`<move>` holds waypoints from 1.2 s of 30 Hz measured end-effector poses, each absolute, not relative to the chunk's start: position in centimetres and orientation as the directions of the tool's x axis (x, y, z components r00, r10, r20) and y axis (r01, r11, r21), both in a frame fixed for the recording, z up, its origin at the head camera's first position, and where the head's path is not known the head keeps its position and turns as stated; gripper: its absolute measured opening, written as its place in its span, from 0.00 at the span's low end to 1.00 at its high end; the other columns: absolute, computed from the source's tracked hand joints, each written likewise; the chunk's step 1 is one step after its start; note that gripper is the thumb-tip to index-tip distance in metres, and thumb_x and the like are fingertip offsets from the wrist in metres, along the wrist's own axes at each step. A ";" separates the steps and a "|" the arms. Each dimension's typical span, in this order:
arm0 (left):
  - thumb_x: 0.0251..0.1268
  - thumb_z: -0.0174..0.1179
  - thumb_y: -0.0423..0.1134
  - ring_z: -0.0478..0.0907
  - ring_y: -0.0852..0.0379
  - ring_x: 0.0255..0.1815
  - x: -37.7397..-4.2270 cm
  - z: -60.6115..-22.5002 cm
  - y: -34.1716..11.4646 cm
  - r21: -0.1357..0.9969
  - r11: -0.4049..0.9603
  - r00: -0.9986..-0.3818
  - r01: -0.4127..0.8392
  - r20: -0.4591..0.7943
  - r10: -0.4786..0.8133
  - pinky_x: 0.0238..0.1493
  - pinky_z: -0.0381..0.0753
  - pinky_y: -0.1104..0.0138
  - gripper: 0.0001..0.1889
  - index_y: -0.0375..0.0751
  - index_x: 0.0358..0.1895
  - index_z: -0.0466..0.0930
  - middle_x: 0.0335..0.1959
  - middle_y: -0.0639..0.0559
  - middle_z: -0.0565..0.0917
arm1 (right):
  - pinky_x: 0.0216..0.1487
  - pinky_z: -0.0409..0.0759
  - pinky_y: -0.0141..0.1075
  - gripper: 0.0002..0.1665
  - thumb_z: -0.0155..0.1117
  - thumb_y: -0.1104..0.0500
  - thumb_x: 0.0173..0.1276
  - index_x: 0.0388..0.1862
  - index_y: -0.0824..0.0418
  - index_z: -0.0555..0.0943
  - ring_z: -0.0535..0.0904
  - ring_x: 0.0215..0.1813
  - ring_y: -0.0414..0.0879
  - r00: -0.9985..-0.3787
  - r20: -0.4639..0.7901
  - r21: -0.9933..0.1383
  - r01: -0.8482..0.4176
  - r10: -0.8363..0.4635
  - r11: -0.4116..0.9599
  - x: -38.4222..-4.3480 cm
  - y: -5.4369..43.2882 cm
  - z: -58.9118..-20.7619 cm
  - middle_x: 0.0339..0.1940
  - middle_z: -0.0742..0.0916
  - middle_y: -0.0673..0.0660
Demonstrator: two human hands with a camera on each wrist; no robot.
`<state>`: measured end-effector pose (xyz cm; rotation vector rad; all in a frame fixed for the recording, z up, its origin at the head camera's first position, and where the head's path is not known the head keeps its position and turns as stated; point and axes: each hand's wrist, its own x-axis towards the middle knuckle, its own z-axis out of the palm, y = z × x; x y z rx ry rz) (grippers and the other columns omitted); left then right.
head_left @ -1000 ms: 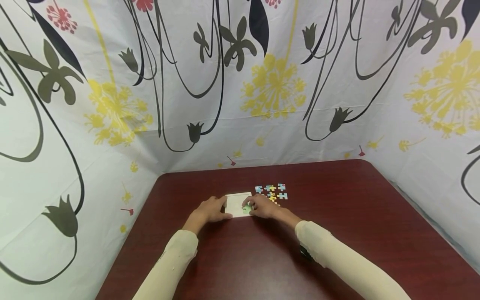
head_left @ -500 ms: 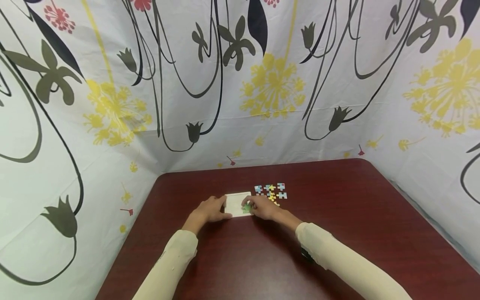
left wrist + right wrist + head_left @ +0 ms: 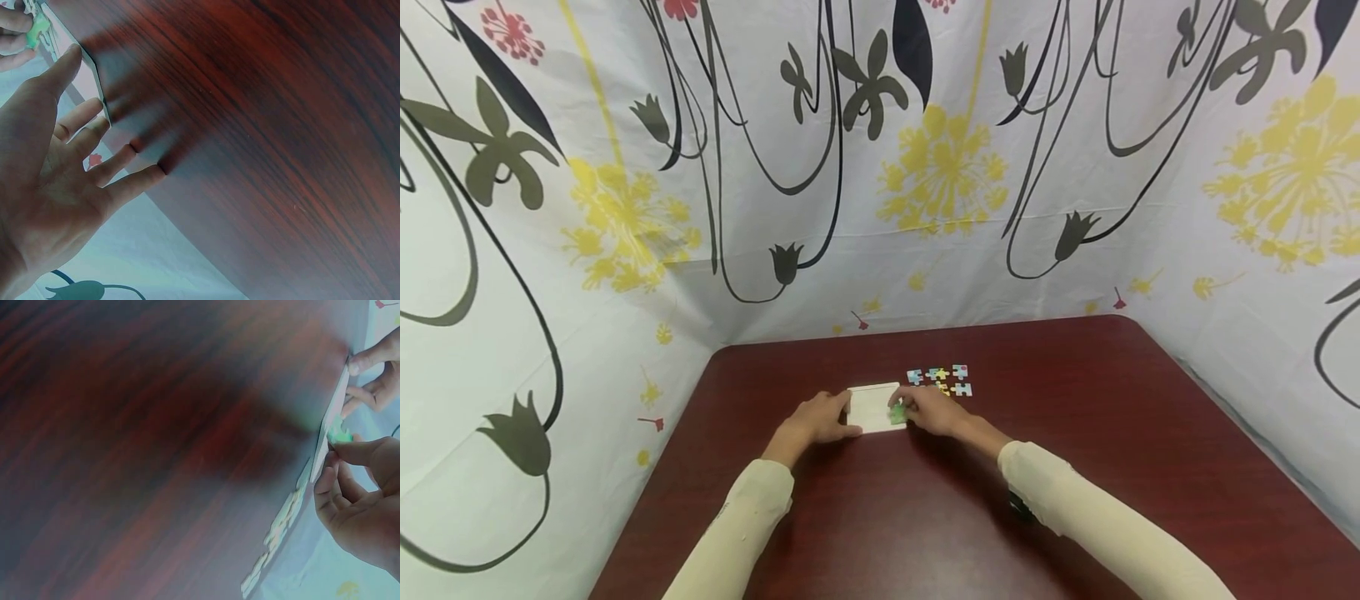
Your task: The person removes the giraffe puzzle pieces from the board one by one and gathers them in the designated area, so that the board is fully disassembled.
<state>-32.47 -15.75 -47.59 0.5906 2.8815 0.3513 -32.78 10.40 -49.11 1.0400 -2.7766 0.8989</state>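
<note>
A small white puzzle tray (image 3: 868, 408) lies on the table between my two hands. My left hand (image 3: 820, 418) rests at its left end, thumb at the near corner and fingertips along the side. In the left wrist view, that hand's fingers (image 3: 134, 181) are spread and fairly straight, two of them reaching to the tabletop. Over the tray's right end, my right hand (image 3: 934, 411) pinches a green jigsaw piece (image 3: 898, 413) between thumb and fingers. The right wrist view shows the green piece (image 3: 339, 432) close over the tray's edge, partly hidden by the thumb.
Several loose blue and yellow jigsaw pieces (image 3: 962, 389) lie just beyond and right of the tray, some hidden behind my right hand. The dark red wooden table (image 3: 1075, 417) meets a flower-patterned cloth (image 3: 947, 283) at its back and sides.
My right hand has shifted slightly right with the green jigsaw piece, towards the tray's right edge, and covers more of the loose pieces. My left hand stays at the tray's left end.
</note>
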 end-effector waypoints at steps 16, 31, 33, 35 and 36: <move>0.66 0.70 0.59 0.72 0.52 0.39 -32.4 -47.6 -15.9 0.277 0.882 -0.899 0.381 -0.112 0.424 0.42 0.74 0.53 0.23 0.49 0.50 0.74 0.37 0.53 0.75 | 0.32 0.68 0.33 0.20 0.56 0.77 0.70 0.55 0.64 0.84 0.72 0.29 0.40 -0.801 0.198 -0.520 -0.575 -0.565 0.632 -33.1 15.3 -47.7 0.44 0.90 0.61; 0.66 0.70 0.58 0.72 0.51 0.40 -32.1 -47.3 -15.9 0.273 0.884 -0.900 0.379 -0.113 0.420 0.43 0.75 0.52 0.23 0.47 0.50 0.74 0.37 0.52 0.75 | 0.36 0.74 0.38 0.16 0.59 0.74 0.72 0.55 0.65 0.84 0.84 0.39 0.49 -0.839 0.163 -0.499 -0.525 -0.520 0.690 -33.1 19.9 -47.5 0.44 0.88 0.62; 0.66 0.70 0.58 0.72 0.51 0.39 -32.0 -47.2 -15.9 0.277 0.884 -0.900 0.378 -0.114 0.420 0.42 0.75 0.52 0.23 0.47 0.50 0.74 0.37 0.52 0.75 | 0.36 0.75 0.38 0.17 0.59 0.74 0.72 0.55 0.65 0.84 0.85 0.41 0.49 -0.841 0.158 -0.501 -0.519 -0.517 0.693 -33.0 20.4 -47.5 0.45 0.89 0.62; 0.66 0.70 0.58 0.72 0.51 0.39 -32.0 -47.1 -15.8 0.282 0.883 -0.900 0.376 -0.115 0.420 0.42 0.74 0.52 0.23 0.47 0.51 0.75 0.36 0.52 0.75 | 0.35 0.74 0.37 0.17 0.58 0.75 0.71 0.54 0.65 0.84 0.85 0.41 0.50 -0.841 0.155 -0.502 -0.519 -0.519 0.692 -32.9 20.8 -47.6 0.45 0.89 0.63; 0.66 0.70 0.58 0.72 0.51 0.38 -31.9 -47.1 -15.8 0.284 0.882 -0.900 0.376 -0.115 0.420 0.42 0.74 0.53 0.23 0.47 0.51 0.75 0.36 0.52 0.75 | 0.35 0.73 0.36 0.17 0.58 0.75 0.71 0.55 0.65 0.84 0.85 0.40 0.49 -0.842 0.148 -0.502 -0.516 -0.518 0.694 -32.8 20.9 -47.7 0.45 0.89 0.62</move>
